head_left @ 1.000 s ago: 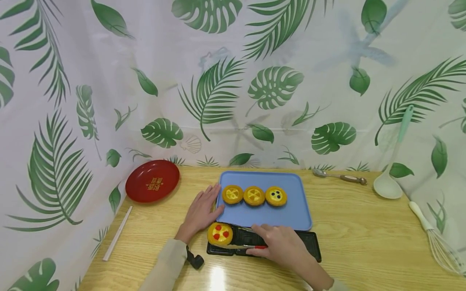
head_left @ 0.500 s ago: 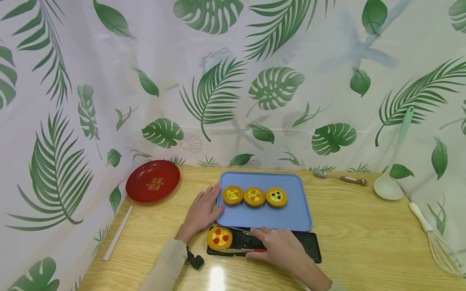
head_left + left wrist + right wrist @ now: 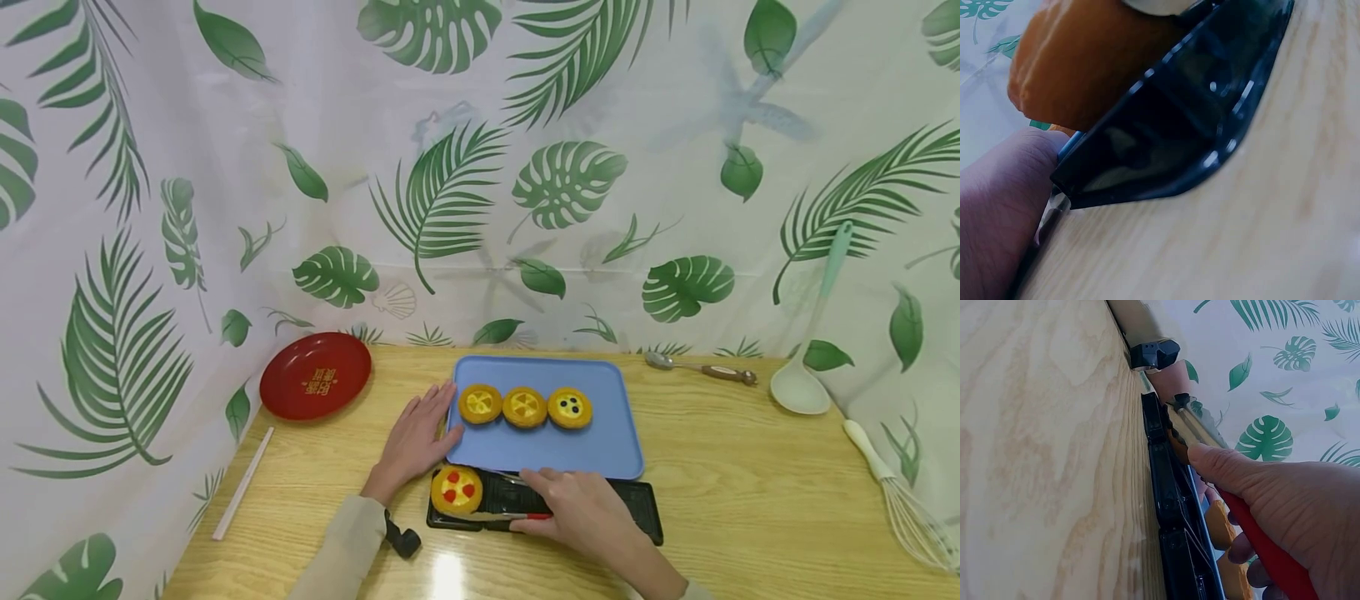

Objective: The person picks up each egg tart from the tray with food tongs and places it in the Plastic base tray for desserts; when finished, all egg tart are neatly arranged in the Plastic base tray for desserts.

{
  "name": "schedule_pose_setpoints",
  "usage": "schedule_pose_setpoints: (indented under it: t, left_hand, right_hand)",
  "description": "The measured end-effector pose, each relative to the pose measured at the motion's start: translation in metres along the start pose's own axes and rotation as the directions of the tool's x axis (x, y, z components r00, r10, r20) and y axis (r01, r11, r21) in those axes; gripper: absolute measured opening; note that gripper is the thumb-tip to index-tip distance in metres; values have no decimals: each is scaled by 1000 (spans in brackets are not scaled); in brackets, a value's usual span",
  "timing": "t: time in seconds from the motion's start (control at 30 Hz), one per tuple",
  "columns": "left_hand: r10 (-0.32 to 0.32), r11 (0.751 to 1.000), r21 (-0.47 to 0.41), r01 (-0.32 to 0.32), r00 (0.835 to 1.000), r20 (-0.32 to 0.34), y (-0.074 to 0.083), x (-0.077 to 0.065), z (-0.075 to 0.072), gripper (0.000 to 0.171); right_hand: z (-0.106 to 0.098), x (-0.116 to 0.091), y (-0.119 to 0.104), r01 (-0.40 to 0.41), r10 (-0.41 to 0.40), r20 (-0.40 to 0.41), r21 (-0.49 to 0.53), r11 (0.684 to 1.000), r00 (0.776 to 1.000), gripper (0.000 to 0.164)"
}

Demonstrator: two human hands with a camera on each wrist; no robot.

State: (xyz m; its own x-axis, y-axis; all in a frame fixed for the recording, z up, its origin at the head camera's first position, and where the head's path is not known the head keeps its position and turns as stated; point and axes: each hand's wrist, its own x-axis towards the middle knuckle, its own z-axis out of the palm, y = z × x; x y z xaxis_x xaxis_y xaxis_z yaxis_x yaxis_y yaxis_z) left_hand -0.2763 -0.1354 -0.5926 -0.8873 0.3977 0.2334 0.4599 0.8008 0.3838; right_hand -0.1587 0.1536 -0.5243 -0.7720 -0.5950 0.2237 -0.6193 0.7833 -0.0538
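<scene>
My right hand (image 3: 581, 512) grips a pair of tongs with red handles (image 3: 1266, 550). The tongs' arms reach left, one on either side of a custard tart (image 3: 456, 490) with red toppings. That tart is at the left end of a black compartmented tray (image 3: 642, 507); the left wrist view shows its orange side (image 3: 1079, 75) above the tray's rim. With fingers extended, my left hand (image 3: 416, 437) rests at the left edge of a blue tray (image 3: 540, 450). Three more tarts (image 3: 524, 407) sit in a row on the blue tray, one with dark dots.
A red plate (image 3: 315, 404) leans at the back left, with a pale stick (image 3: 243, 483) in front of it. Along the back right lie a metal scoop (image 3: 705, 367), a ladle (image 3: 799, 389) against the curtain, and a whisk (image 3: 892, 492).
The tart between the tongs has come down slightly at the left end of the black tray, then shifted a touch right. My left hand has stayed in place.
</scene>
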Motion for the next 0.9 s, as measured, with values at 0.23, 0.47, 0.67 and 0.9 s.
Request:
schedule_pose_setpoints:
  t: [0.23, 0.47, 0.67, 0.9]
  left_hand:
    - [4, 1000, 7, -4, 1000, -9, 0, 0, 2, 76]
    - [-7, 1000, 8, 6, 1000, 7, 0, 0, 1, 76]
    - [-5, 1000, 7, 5, 1000, 6, 0, 1, 0, 76]
    - [-4, 1000, 19, 4, 1000, 6, -1, 1, 1, 76]
  right_hand:
    - [0, 0, -1, -17, 16, 36, 19, 1000, 999, 73]
    - [0, 0, 0, -27, 26, 40, 31, 999, 999, 77]
    - [1, 0, -1, -30, 28, 32, 56, 998, 999, 78]
    - [-1, 0, -3, -23, 22, 23, 50, 998, 1000, 79]
